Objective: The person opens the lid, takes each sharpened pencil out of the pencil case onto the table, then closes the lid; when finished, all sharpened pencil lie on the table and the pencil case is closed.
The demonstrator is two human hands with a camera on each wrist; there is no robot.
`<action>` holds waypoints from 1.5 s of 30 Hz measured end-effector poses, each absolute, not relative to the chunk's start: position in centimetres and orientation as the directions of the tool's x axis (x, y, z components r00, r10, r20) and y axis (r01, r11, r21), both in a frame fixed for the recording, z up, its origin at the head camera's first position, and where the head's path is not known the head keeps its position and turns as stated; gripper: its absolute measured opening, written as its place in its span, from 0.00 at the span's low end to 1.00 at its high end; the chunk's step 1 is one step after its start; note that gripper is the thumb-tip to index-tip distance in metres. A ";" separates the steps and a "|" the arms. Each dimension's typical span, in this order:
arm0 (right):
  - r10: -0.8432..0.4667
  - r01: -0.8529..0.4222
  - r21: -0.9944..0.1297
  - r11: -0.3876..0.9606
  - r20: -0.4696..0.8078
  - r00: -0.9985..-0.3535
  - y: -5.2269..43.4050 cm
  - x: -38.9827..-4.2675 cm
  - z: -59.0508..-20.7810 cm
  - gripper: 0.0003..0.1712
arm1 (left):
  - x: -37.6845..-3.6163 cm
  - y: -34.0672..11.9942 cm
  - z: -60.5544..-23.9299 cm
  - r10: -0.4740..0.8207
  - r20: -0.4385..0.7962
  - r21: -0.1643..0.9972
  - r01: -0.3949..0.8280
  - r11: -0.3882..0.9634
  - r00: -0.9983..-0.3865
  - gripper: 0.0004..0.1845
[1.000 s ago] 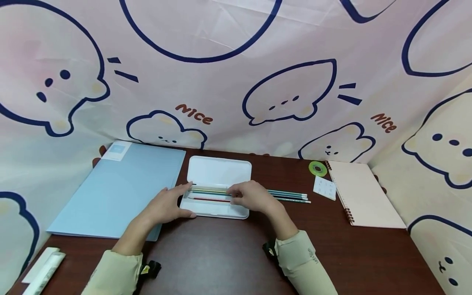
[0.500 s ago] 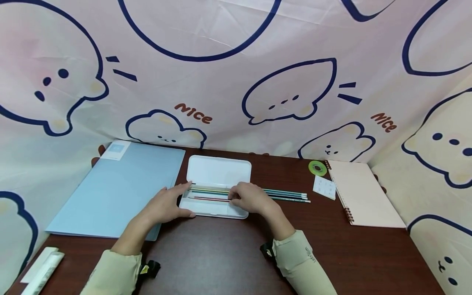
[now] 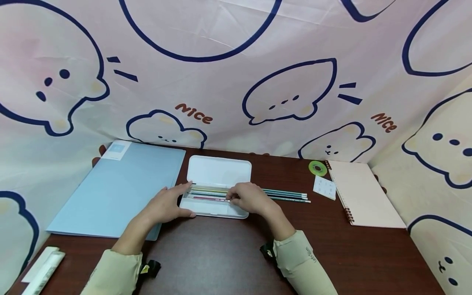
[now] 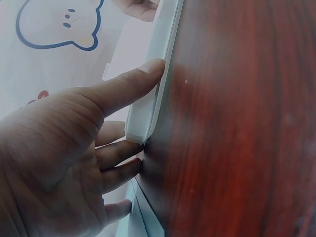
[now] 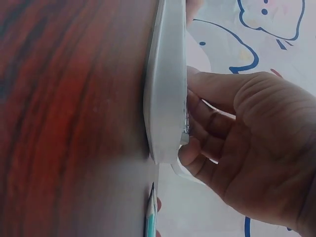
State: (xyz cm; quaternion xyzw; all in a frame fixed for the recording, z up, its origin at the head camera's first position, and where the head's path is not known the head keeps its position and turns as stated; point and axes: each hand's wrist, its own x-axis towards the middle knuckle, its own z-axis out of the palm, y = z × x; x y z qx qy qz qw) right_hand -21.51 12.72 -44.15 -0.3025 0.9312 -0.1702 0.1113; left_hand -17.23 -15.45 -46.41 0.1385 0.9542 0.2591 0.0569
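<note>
A white pencil case [image 3: 219, 170] lies open on the table, its lid folded back. Several pencils rest lengthwise in its tray, including a pinkish-red one [image 3: 209, 198] nearest the front. My left hand [image 3: 164, 207] grips the case's left end, with the thumb [image 4: 140, 79] on the front wall and the fingers spread along the end and back. My right hand [image 3: 250, 197] reaches into the tray's right part, fingertips curled and pinching at the right end of the reddish pencil. In the right wrist view, the case wall [image 5: 168, 84] partly hides those fingertips.
Several green pencils [image 3: 291, 196] lie right of the case. A blue folder [image 3: 121, 188] is on the left, with white-and-green packets [image 3: 44, 270] near the front left. At the right are a green tape roll [image 3: 317, 168], a small white card [image 3: 324, 187] and a spiral notebook [image 3: 368, 194].
My right hand has dipped slightly lower and nearer in the tray. The front pencil looks pinker and has shifted a little at its right end. My left hand keeps its hold on the case.
</note>
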 end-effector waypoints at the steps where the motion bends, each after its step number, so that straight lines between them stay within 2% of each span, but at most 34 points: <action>1: -0.599 -0.523 -0.390 0.757 -0.097 -0.795 12.8 -21.5 -44.1 0.08 | -17.2 -15.4 -46.4 0.295 -0.037 0.510 0.236 0.827 -0.955 0.53; 8: -0.595 -0.536 -0.446 0.717 0.011 -0.804 14.4 -21.3 -43.2 0.09 | -17.1 -15.5 -46.4 0.290 -0.042 0.512 0.228 0.828 -0.956 0.53; 16: -0.536 -0.527 -0.429 0.734 0.111 -0.837 18.5 -21.6 -42.5 0.08 | -17.2 -15.4 -46.4 0.285 -0.050 0.507 0.222 0.833 -0.957 0.54; 25: -0.434 -0.421 -0.408 0.810 0.066 -0.899 25.1 -21.5 -43.7 0.07 | -17.4 -15.4 -46.5 0.287 -0.044 0.509 0.225 0.831 -0.957 0.54; 32: -0.397 -0.388 -0.400 0.830 0.065 -0.916 29.1 -21.3 -44.4 0.07 | -17.3 -15.3 -46.7 0.283 -0.043 0.509 0.223 0.831 -0.958 0.54; 45: -0.341 -0.297 -0.367 0.881 -0.059 -0.938 30.9 -21.0 -44.7 0.07 | -17.2 -15.5 -46.4 0.283 -0.051 0.505 0.220 0.835 -0.958 0.54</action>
